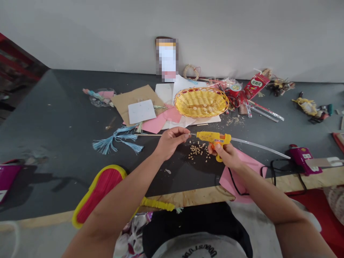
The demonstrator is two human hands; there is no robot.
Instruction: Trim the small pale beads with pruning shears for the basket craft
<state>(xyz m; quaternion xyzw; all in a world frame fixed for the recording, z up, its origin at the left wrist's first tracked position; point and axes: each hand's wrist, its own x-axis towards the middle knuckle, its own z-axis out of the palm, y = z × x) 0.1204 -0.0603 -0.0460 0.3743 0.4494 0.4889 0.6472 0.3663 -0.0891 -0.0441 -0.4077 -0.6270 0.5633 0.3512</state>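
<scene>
Bare forearms reach over the near edge of the worktop below my camera. I see the right hand wrapped round a yellow glue gun, its nozzle just beside the left hand, which pinches a thin stick and, perhaps, a tiny bead. Small tan pieces lie nearby; toward the far edge sits a woven basket. Blue tassels lie left of the left hand.
</scene>
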